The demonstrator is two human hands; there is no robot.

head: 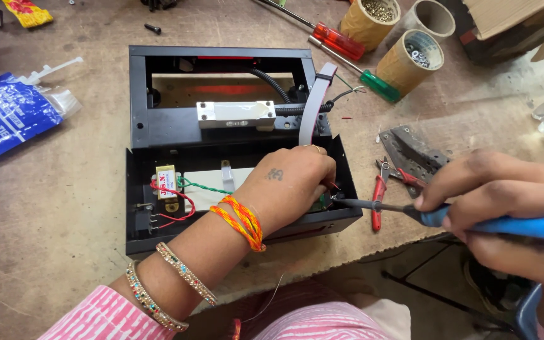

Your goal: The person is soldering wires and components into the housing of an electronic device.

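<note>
Soldering inside a black case (140, 189) at the worktop's front edge.

The left hand (288, 182) reaches into the case's right end, fingers pinched shut on what looks like a red wire, hard to tell. The right hand (505, 211) grips a blue-handled iron (410, 211), its tip meeting the joint just under those fingers. I'd judge it goes best with the wire held dead steady, the tip touching only the joint, and fingertips kept clear of the hot shaft. Red pliers (378, 198) lie just beside the case.
</note>
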